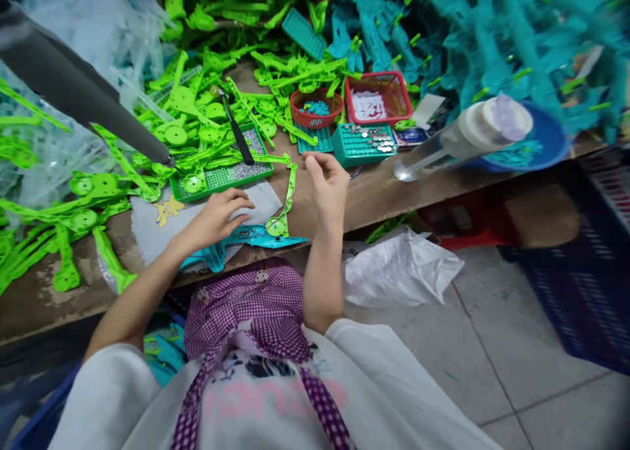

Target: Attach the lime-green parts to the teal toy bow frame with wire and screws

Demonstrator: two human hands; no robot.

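My left hand (221,217) hovers over or rests lightly on a blue plastic shell (256,236) at the bench's front edge; its fingers are stretched out and slightly apart. Part of the shell is covered by that hand. To the right, my right hand (327,181) is raised with thumb and fingertips pinched together. Whatever is between them, if anything, is too small to make out. A bright green jointed plastic part (289,191) with a round end stands between the two hands. Behind them lies a green tray (221,178) of small metal pieces, with a black-handled tool (241,138) across it.
Heaps of green parts (197,109) and blue parts (472,43) cover the back. A red basket (406,102), a round basket (301,119) and a teal box (352,155) stand behind my right hand. A grey-black tool (98,99) hangs at left; a clear tube (443,145) is at right.
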